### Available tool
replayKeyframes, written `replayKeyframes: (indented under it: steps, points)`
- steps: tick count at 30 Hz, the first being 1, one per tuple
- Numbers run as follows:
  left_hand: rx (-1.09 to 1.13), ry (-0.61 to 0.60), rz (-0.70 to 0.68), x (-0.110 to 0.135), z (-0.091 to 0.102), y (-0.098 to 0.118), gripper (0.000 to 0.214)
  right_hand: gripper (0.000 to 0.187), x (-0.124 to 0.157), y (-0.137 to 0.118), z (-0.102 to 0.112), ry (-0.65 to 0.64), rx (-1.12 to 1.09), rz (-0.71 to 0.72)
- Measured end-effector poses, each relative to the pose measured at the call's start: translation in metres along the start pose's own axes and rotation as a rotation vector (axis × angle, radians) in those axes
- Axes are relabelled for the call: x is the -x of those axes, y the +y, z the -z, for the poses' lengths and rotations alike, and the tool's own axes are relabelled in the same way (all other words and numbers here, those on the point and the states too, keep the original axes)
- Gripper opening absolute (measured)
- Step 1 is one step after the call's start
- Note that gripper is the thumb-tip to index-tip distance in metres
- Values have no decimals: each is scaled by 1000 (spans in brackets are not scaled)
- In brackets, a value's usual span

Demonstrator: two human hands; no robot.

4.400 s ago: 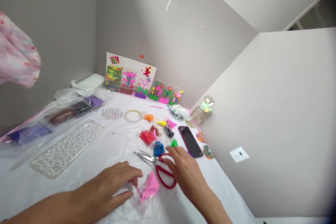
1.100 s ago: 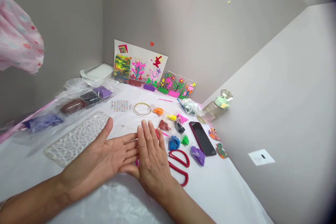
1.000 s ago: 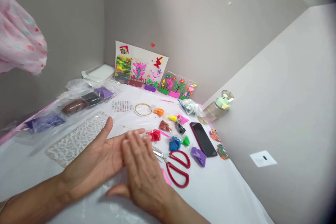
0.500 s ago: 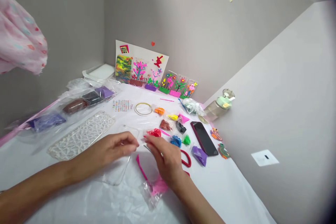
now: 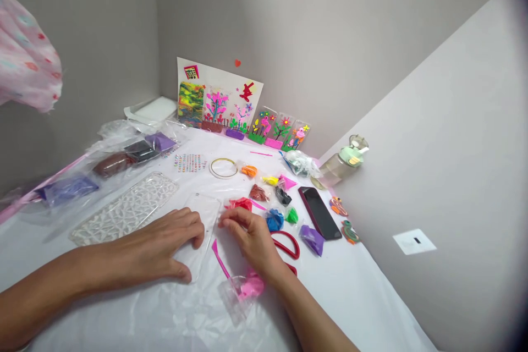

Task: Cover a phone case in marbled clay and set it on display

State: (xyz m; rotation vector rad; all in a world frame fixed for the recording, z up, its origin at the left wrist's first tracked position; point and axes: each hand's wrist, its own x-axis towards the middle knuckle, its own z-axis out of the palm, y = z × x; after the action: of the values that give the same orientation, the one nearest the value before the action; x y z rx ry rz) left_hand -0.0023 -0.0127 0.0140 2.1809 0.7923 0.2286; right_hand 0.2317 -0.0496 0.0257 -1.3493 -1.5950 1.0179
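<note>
A clear phone case (image 5: 208, 214) lies flat on the white-covered table, partly hidden under my left hand (image 5: 171, 242). That hand rests over it with the thumb spread away from the fingers. Just off the case's right edge, my right hand (image 5: 251, 236) is closed, thumb and fingertips pinched together; whatever is between them, if anything, is too small to make out. Red-handled scissors (image 5: 289, 245) lie partly behind the right hand. Nearer me are a pink modelling tool (image 5: 221, 259) and an opened bag of pink clay (image 5: 251, 286). A bag of red clay (image 5: 239, 204) lies just beyond the fingertips.
A textured clear case (image 5: 127, 206) and bagged clay (image 5: 115, 164) lie on the left. Small clay bags, including blue (image 5: 274, 220) and purple (image 5: 312, 239), surround a phone (image 5: 319, 213) on the right. Decorated cases (image 5: 216, 107) lean on the wall; a bottle (image 5: 338, 166) stands right.
My left hand has opened and come down onto the clear case. My right hand has shifted slightly left, still pinched, uncovering more of the scissors. The view has tilted slightly.
</note>
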Motion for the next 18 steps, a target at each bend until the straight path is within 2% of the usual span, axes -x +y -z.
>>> replayKeyframes:
  steps: [3, 5, 6, 9, 11, 12, 14, 16, 18]
  points:
    - [-41, 48, -14, -4, -3, 3, 24, 12, -5, 6, 9, 169, -51, -24]
    - [-58, 99, -50, -6, -3, 4, 17, 16, -5, 3, 14, 185, -159, -55]
    - [-59, 135, -69, -6, -3, 4, 13, 18, -4, 0, 15, 137, -211, -74]
    - [-47, 290, -110, -5, -2, 5, 10, 20, 1, -9, 15, -162, -299, -158]
    - [-38, 383, -127, -4, 0, 5, 15, 20, 2, -9, 13, -257, -296, -185]
    - [-35, 414, -134, -4, 1, 5, 16, 20, 1, -7, 14, -230, -281, -181]
    - [-34, 450, -137, -4, 2, 4, 18, 19, -3, 0, 18, -84, -239, -162]
    - [-36, 465, -128, -5, 3, 3, 18, 20, -9, 9, 25, 67, -227, -154]
    - [-32, 468, -120, -5, 4, 4, 18, 23, -14, 15, 32, 158, -243, -145]
